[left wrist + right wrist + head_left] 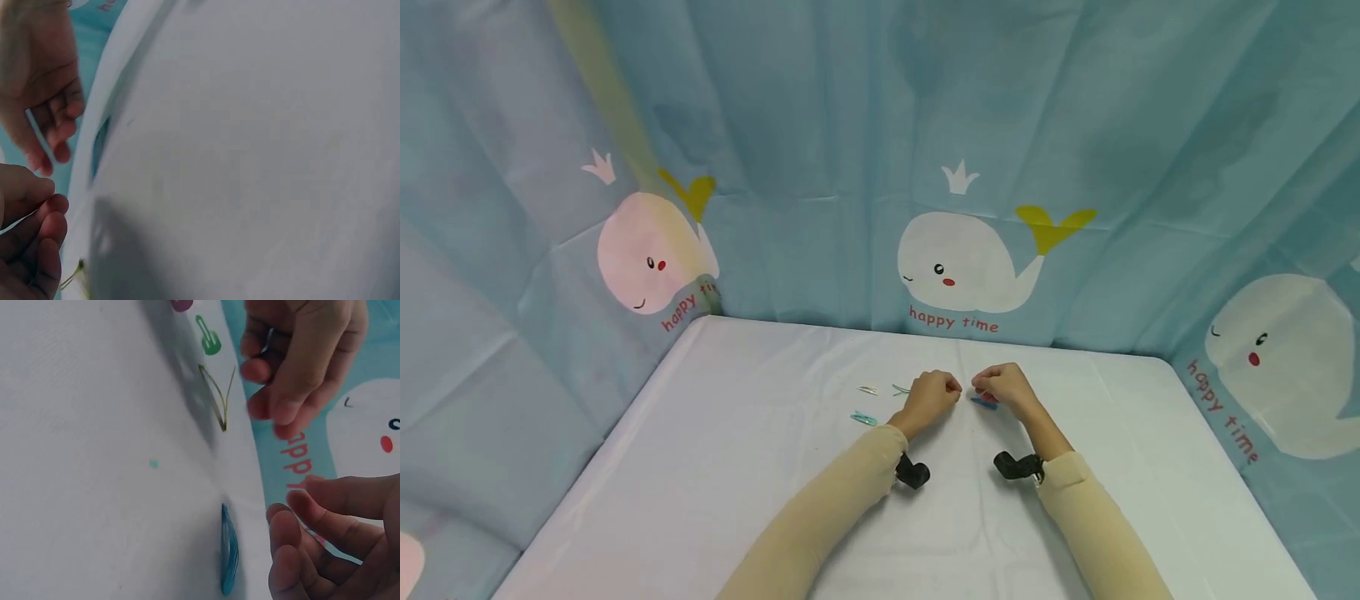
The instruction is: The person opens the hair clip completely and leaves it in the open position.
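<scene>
My left hand (931, 398) and right hand (1007, 387) face each other just above the white table, a small gap between their fingertips. In the left wrist view, the left thumb and index fingertip of my left hand (31, 231) meet over curled fingers. Thumb and fingertips also come together on my right hand (331, 537). Whether either pinches something tiny cannot be seen. A blue hair clip (229, 550) lies on the table below the right hand, with a reddish patch near it in the head view. A thin green V-shaped piece (224, 403) lies near the left hand.
Left of the left hand lie a teal clip (863, 418) and a small whitish piece (868, 389). A tiny teal bit (154, 463) is on the white table (737, 467). A whale-print curtain (820, 250) stands along the table's far edge.
</scene>
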Demonstrator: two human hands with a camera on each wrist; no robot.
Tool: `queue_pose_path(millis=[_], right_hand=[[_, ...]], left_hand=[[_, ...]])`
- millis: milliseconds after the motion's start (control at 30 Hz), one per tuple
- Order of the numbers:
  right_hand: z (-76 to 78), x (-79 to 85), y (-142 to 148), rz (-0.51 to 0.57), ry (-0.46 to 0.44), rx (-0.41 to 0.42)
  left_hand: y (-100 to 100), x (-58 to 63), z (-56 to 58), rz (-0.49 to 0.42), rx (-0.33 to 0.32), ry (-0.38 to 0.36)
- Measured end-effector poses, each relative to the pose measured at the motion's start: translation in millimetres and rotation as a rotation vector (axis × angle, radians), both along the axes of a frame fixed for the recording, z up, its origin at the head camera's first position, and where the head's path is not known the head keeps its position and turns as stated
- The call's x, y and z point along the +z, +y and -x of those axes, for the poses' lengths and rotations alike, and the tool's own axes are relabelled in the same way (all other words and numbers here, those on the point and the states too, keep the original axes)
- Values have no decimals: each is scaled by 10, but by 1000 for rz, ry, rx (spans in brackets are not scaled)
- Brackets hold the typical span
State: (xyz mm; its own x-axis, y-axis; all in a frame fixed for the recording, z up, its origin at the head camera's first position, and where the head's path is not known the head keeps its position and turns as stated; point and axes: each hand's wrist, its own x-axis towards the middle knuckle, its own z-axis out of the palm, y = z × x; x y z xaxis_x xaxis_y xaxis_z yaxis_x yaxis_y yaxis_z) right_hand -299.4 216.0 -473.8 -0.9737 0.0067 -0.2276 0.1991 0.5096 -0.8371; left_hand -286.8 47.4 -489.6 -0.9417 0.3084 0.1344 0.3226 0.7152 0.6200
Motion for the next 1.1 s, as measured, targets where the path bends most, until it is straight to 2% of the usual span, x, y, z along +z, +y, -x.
queue_pose_path(millis=[100,200,300,567,800,1100], right_hand=[[-37,-28,37,-11,3,1],[-64,-42,92,-46,16,-4],[-86,-46,137,-123,33,-4],[-121,-115,190,-313,51,53],[-145,-153,144,-335,49,67],[-171,-152,157,-335,35,80]], left_hand=[[100,-71,-57,3,-6,-10],[207,-92,-85,-7,9,-23],[290,-82,-89,-17,21,-35],[422,-118,-53,50,32,-28],[444,-127,-74,138,47,-47],[427,-148,-80,177,20,2]])
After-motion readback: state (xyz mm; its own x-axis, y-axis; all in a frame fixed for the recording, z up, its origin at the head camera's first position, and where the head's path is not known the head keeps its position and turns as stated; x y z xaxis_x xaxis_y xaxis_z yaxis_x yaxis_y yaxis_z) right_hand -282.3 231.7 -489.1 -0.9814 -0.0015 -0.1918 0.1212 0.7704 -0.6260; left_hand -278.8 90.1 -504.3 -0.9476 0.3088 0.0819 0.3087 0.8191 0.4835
